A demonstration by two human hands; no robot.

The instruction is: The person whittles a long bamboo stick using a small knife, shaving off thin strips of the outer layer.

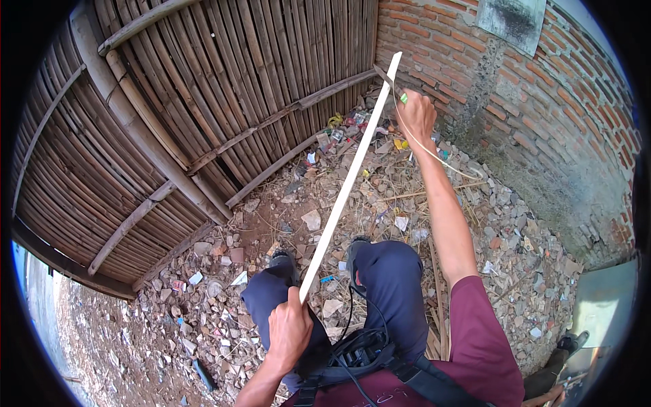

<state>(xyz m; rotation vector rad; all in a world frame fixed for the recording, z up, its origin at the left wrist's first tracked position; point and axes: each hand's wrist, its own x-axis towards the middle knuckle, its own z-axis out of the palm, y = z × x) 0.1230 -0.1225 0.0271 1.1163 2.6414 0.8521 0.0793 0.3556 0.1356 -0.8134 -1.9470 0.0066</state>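
A long, pale strip of bamboo or wood (349,180) slants up and away from me between my knees. My left hand (290,330) is closed around its near end. Close to the far end, my right hand (416,114) grips a knife (384,74) with a bit of bright green at its handle. The dark blade lies across the strip and touches it. A thin curled shaving (434,154) trails from the blade, past my right wrist, down to the right. Most of the knife's handle is hidden in my fist.
Rubble and litter (271,210) cover the ground. A bamboo-slat wall (224,81) rises on the left, a brick wall (441,51) ahead and right. My bent knees (397,271) flank the strip. At lower right are a shoe (573,341) and some sticks (546,397).
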